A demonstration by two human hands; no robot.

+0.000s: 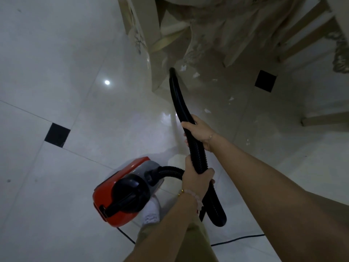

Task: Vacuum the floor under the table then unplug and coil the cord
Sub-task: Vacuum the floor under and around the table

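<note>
1. Head view: a person stands on a glossy white tiled floor (56, 63) and looks down at both bare arms, which reach forward along a black vacuum hose (196, 146).
2. The right hand (200, 132) is clenched around the upper part of the hose, where the ribbed section meets the smooth black nozzle (174, 87); a thin bracelet sits on that wrist.
3. The left hand (196, 179) grasps the ribbed hose lower down, fingers wrapped fully around it; this wrist carries a beaded bracelet with a gold piece.
4. The nozzle tip points at the floor close beside a pale table leg (149, 59), in the shadowed area under the table.
5. Small white paper scraps (195, 74) lie scattered on the tiles to the right of the nozzle tip, apart from it.
6. The red and black vacuum cleaner (124, 191) rests on the floor at lower left, just beside a foot in a white sock (151, 212); the hose loops from its front, past the left hand, and bends down in a U below it.
7. A thin black cord (238, 240) trails across the tiles behind the vacuum, partly hidden by the arms.
8. Pale wooden chair legs (321, 120) stand at right, and small black inset tiles (57, 135) mark the floor.
</note>
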